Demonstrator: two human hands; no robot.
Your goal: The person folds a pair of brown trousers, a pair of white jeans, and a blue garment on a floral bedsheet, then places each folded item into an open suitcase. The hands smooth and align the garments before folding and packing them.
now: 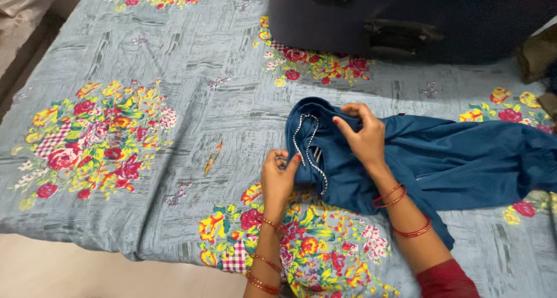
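A dark blue garment point(458, 153) lies spread on the bed, its neckline edged with a white beaded trim point(307, 147). My left hand point(278, 176) pinches the garment's lower neck edge at the trim. My right hand point(362, 135) grips the fabric at the upper neck, fingers curled over a fold. Both wrists carry red thread bangles.
The bed is covered by a grey-blue sheet point(191, 101) printed with bright flower clusters. A dark navy suitcase point(406, 20) stands at the far edge. A small orange item point(213, 157) lies on the sheet left of the garment. The bed's near edge drops to a pale floor point(87, 275).
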